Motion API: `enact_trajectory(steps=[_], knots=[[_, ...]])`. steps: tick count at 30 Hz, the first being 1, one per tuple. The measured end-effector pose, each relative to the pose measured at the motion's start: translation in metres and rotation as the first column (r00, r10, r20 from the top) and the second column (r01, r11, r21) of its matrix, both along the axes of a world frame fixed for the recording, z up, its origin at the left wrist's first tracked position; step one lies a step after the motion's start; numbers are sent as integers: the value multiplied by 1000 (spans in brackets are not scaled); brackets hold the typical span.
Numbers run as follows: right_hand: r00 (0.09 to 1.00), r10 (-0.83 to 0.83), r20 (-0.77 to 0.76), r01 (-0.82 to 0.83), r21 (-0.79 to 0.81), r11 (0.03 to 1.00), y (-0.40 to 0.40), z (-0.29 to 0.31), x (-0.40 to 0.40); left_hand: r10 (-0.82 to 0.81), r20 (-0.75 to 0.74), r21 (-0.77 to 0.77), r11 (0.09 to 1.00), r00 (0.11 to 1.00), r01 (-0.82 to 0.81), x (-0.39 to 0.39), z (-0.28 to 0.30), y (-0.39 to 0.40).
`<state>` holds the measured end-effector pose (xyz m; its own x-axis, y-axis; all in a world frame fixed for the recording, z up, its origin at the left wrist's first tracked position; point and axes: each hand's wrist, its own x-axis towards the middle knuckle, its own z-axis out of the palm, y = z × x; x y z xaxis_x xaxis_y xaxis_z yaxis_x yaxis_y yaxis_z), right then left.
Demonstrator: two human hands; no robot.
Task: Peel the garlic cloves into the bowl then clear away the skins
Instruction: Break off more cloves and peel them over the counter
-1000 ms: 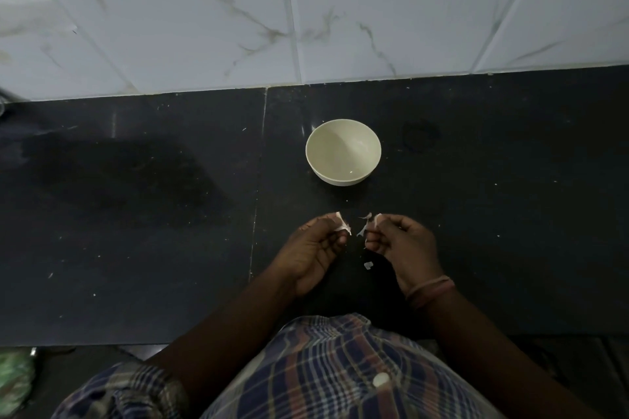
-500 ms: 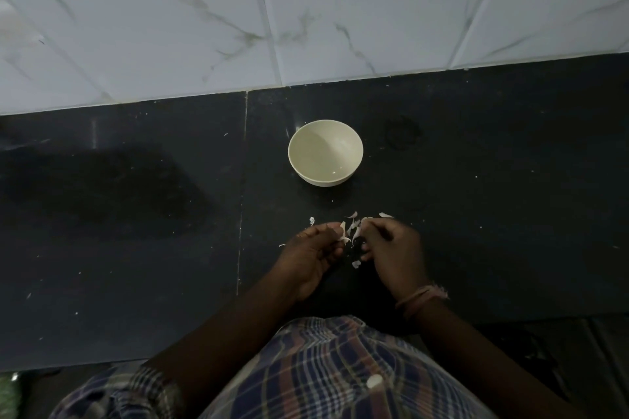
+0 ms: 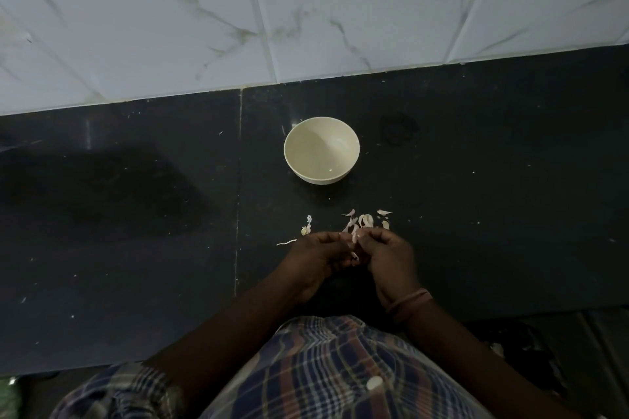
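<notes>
Head view: both hands [image 3: 354,257] pinch a garlic clove [image 3: 354,238]; papery skins [image 3: 362,221] lie near round cream bowl [image 3: 321,150].

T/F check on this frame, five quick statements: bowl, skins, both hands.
1. The bowl holds a pile of peeled cloves. False: no pile shows in it; it looks empty.
2. Loose garlic skins lie on the counter between the bowl and the hands. True.
3. The left hand and right hand are close together, fingers curled on a garlic clove. True.
4. The bowl lies tipped on its side. False: it stands upright.
5. The right hand rests on the bowl's rim. False: it is nearer the person, apart from the bowl.
</notes>
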<state>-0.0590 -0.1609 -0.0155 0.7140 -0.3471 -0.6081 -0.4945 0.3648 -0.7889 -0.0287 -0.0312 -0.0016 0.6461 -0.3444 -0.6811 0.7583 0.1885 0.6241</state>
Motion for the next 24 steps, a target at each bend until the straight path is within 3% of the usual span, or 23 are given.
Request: enact_trajectory(steps=[5,10,17,24], knots=[[979,-203,-15,203,-23,979,-19,2,9,68,2,100,993,998,-68,10,-2,11],[988,-153,-6,149,-176,973,-29,-6,13,119,-12,114,987,993,-117,9,-3,14],[993,-119,20,120,-273,955,-27,-4,10,97,15,106,990,995,-98,3,-4,10],[980,176,98,-131,-349,928,-7,15,-5,79,91,75,993,993,-86,-1,4,11]])
